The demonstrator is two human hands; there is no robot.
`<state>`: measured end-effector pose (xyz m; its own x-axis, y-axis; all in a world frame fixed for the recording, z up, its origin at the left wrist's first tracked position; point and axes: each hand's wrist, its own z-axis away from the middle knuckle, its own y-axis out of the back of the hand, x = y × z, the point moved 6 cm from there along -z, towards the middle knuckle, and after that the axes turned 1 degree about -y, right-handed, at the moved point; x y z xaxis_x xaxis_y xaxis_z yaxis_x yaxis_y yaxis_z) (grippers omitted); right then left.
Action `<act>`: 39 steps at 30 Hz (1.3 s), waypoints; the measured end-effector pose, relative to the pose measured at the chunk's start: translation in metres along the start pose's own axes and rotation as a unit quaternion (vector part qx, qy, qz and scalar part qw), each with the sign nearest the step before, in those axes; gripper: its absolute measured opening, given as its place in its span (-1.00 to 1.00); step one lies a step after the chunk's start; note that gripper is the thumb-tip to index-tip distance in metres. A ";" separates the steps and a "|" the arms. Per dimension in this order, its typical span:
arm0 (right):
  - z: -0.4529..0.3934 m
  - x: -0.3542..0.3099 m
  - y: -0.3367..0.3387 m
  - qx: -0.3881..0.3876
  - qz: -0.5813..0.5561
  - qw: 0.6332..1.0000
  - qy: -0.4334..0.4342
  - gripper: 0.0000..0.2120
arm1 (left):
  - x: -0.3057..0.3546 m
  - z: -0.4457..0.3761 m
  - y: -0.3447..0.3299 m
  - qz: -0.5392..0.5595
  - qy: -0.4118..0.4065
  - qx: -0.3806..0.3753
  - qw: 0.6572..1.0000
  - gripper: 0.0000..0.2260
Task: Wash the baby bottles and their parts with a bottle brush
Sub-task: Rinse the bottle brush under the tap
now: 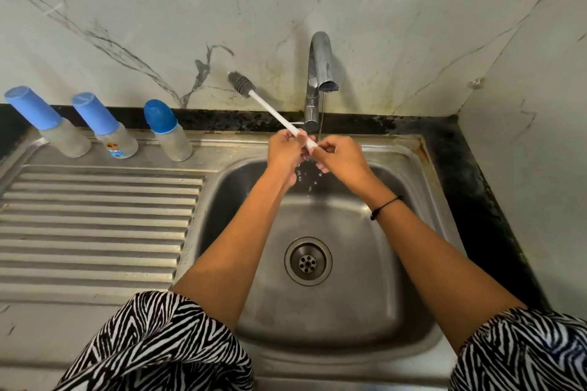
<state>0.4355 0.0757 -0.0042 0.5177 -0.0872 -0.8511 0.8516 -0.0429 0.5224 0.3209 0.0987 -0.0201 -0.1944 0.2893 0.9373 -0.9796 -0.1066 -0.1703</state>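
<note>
**Brush handle rinsed under tap, bottles waiting on drainboard**

We see both hands over the sink [422, 187], right under the faucet [319, 73]. The left hand [284, 149] curls round the white handle of the bottle brush [270, 108]; the right hand [341, 157] pinches the handle's near end. So both grips are closed on the brush, neither spread. The dark brush head points up and away to the left, toward the marble wall [127, 9], clear of the water. We judge this hold keeps the handle end in the thin stream [321, 117] so drips fall into the basin, not on the counter [476, 200].

Three baby bottles stand in a row on the back of the drainboard [95, 225], well apart from the hands: left bottle [47, 122], middle bottle [106, 127], right bottle [168, 132]. All wear blue caps, so none looks opened yet; we judge the washing proper has not started.

Room: the basin below the hands is open down to the drain [308, 261]. The brush head sits near the wall and beside the faucet neck, so swinging it right risks a knock. Reaching left to the bottles crosses the sink rim; that path looks free.
</note>
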 end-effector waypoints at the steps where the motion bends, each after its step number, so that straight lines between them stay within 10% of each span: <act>1: 0.000 -0.003 -0.002 -0.015 -0.023 1.000 0.001 -0.89 | 0.004 -0.002 0.002 -0.001 -0.013 0.009 1.000 -0.92; 9: 0.009 0.024 -0.018 -0.119 -0.143 0.979 -0.077 -0.80 | 0.044 -0.014 0.022 0.008 -0.083 0.090 0.992 -0.89; 31: 0.004 0.021 -0.018 -0.029 -0.409 0.893 -0.183 -0.89 | 0.010 -0.010 0.008 0.046 -0.070 -0.006 0.996 -0.63; 39: 0.007 0.024 -0.021 -0.065 -0.213 0.967 -0.127 -0.80 | -0.013 0.002 -0.003 0.038 -0.058 0.001 0.998 -0.60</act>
<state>0.4293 0.0681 -0.0350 0.0952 -0.3311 -0.9388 0.9947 -0.0056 0.1028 0.3265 0.0940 -0.0308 -0.2613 0.1681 0.9505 -0.9620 -0.1267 -0.2420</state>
